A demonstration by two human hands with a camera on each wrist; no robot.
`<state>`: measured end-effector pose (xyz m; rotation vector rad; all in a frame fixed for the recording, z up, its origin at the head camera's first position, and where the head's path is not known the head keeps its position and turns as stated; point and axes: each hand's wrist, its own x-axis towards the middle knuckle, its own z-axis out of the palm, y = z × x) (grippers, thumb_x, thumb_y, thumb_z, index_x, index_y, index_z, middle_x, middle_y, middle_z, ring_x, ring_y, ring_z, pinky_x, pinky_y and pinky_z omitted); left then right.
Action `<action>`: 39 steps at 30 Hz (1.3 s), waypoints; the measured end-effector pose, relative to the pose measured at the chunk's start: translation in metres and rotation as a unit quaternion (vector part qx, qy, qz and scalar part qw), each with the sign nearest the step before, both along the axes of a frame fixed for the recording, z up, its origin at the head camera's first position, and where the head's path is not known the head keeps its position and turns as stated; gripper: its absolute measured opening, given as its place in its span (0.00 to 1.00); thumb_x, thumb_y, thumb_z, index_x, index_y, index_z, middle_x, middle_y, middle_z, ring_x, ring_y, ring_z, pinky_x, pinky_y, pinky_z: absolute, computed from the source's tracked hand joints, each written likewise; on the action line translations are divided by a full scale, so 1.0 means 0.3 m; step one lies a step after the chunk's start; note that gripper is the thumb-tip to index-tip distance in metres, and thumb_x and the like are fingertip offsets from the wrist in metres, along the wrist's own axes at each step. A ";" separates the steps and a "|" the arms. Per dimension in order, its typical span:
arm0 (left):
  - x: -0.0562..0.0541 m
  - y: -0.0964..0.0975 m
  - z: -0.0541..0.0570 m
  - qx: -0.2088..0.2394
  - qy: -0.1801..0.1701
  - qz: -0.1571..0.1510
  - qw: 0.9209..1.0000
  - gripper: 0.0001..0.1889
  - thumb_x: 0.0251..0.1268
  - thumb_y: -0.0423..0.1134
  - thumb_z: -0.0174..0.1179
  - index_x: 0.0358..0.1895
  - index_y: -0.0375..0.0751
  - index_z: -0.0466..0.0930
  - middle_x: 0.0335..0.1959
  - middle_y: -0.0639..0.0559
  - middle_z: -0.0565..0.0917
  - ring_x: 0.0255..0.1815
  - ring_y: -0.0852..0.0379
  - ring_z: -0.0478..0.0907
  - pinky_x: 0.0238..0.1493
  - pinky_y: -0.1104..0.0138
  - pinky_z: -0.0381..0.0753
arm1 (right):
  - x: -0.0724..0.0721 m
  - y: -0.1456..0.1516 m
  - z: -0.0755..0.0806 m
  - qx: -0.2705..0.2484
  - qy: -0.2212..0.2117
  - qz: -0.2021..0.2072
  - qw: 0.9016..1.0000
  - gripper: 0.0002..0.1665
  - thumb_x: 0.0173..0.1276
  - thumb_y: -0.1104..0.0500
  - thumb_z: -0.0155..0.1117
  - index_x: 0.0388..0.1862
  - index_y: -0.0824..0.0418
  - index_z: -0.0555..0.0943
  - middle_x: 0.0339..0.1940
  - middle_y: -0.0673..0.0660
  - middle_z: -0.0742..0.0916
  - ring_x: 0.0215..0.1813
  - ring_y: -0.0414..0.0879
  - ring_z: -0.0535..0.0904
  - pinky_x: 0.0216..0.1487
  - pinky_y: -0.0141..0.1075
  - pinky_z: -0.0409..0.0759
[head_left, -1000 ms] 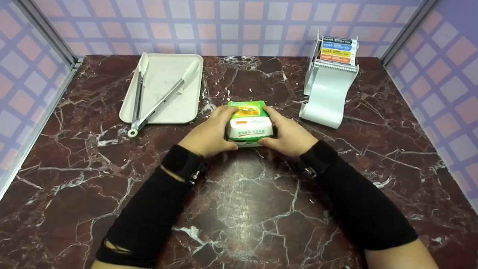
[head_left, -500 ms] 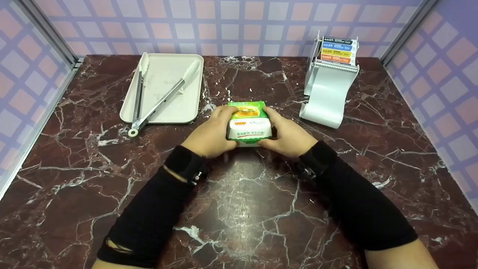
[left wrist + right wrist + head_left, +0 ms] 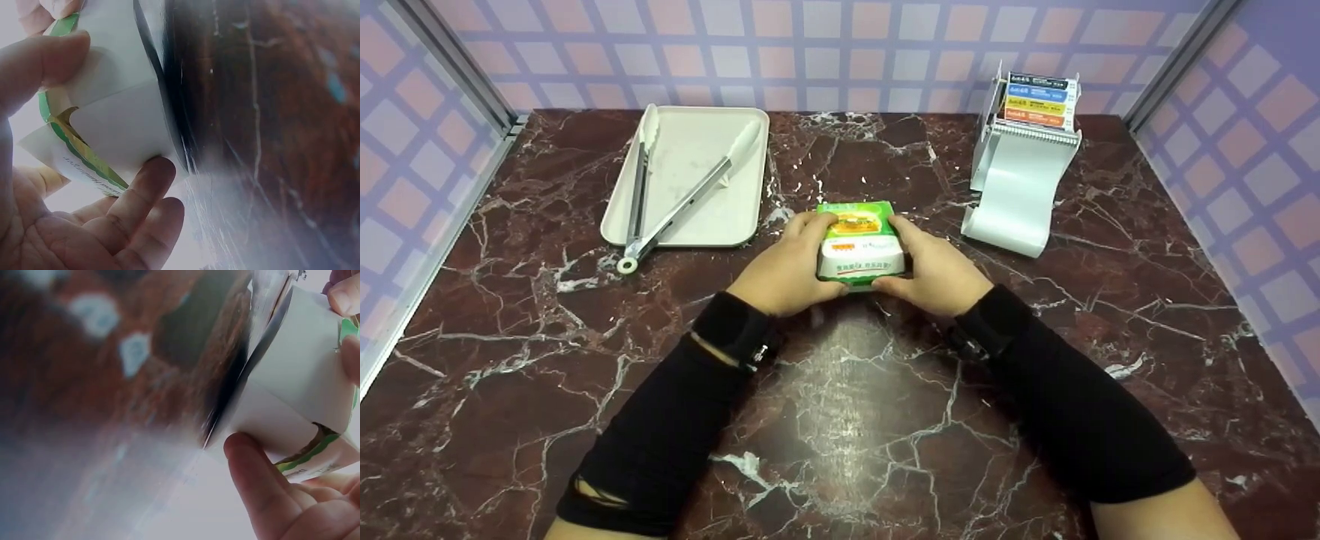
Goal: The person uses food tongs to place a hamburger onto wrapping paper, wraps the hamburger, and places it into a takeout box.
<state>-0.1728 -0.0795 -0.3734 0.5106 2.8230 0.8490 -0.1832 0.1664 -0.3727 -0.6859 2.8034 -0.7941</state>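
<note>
A green and white burger box (image 3: 861, 251) with a burger picture on its lid stands on the table in front of me, lid down. My left hand (image 3: 784, 266) grips its left side, fingers along the side and thumb at the front edge. From the right, my right hand (image 3: 941, 270) holds it the same way, and the two thumbs lie close to each other at the front. In the left wrist view, the white lower wall of the box (image 3: 121, 115) shows between thumb and fingers. The right wrist view shows a fingertip against the white wall (image 3: 298, 365) near the table.
Steel tongs (image 3: 682, 199) with pale tips lie spread over a cream tray (image 3: 686, 232) at the back left. A holder with several coloured label boxes (image 3: 1037, 101) and a hanging strip of white paper (image 3: 1020, 195) stands back right. White crumbs dot the marbled table (image 3: 840, 420).
Both thumbs have slid slightly inward along the front edge of the burger box, closer to each other. The dark gap under the lid's front is less visible. Tray, tongs and holder stay put.
</note>
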 end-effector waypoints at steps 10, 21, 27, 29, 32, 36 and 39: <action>0.006 0.005 0.001 -0.005 0.013 0.009 1.000 0.54 0.60 0.62 0.74 0.84 0.49 0.54 0.81 0.40 0.60 0.63 0.42 0.80 0.66 0.51 0.83 | 0.003 -0.004 0.000 0.004 0.012 0.010 1.000 0.57 0.70 0.44 0.73 0.86 0.63 0.54 0.65 0.64 0.85 0.62 0.56 0.84 0.69 0.52 0.79; 0.005 0.017 -0.006 -0.010 0.014 0.029 0.999 0.52 0.60 0.60 0.73 0.83 0.48 0.55 0.79 0.40 0.62 0.56 0.43 0.82 0.59 0.51 0.85 | 0.004 -0.006 0.000 0.009 0.014 0.007 1.000 0.57 0.71 0.43 0.73 0.86 0.63 0.54 0.69 0.67 0.82 0.67 0.59 0.82 0.72 0.54 0.77; 0.005 0.024 -0.010 -0.007 0.014 0.033 0.999 0.52 0.59 0.58 0.74 0.82 0.48 0.55 0.78 0.39 0.62 0.51 0.43 0.83 0.54 0.52 0.87 | 0.006 -0.008 0.003 0.007 0.013 0.004 1.000 0.56 0.71 0.44 0.73 0.86 0.63 0.55 0.69 0.66 0.82 0.66 0.58 0.82 0.71 0.53 0.78; 0.006 0.025 -0.009 -0.006 0.012 0.035 0.999 0.52 0.58 0.57 0.74 0.82 0.48 0.55 0.78 0.39 0.62 0.50 0.44 0.83 0.53 0.52 0.88 | 0.006 -0.008 0.003 0.005 0.011 0.003 1.000 0.56 0.70 0.45 0.74 0.85 0.63 0.55 0.70 0.66 0.82 0.66 0.58 0.82 0.72 0.53 0.78; 0.009 0.027 -0.008 -0.003 0.008 0.038 0.999 0.53 0.57 0.56 0.74 0.82 0.48 0.55 0.79 0.39 0.62 0.50 0.44 0.83 0.52 0.53 0.88 | 0.007 -0.008 0.001 0.001 0.012 0.005 1.000 0.56 0.69 0.46 0.75 0.85 0.63 0.55 0.70 0.66 0.81 0.67 0.58 0.81 0.73 0.53 0.77; 0.013 0.029 -0.010 0.000 0.007 0.040 0.999 0.53 0.56 0.54 0.75 0.82 0.47 0.54 0.79 0.39 0.61 0.49 0.44 0.83 0.52 0.53 0.88 | 0.007 -0.005 -0.003 -0.008 0.019 0.012 1.000 0.56 0.68 0.48 0.77 0.84 0.63 0.56 0.69 0.65 0.82 0.67 0.58 0.81 0.74 0.53 0.76; 0.013 0.030 -0.013 0.001 0.008 0.040 0.999 0.54 0.56 0.53 0.75 0.83 0.48 0.54 0.79 0.39 0.61 0.48 0.44 0.83 0.51 0.54 0.89 | 0.006 -0.004 -0.005 -0.013 0.022 0.020 0.999 0.54 0.67 0.50 0.77 0.83 0.61 0.57 0.68 0.64 0.83 0.66 0.58 0.82 0.74 0.53 0.77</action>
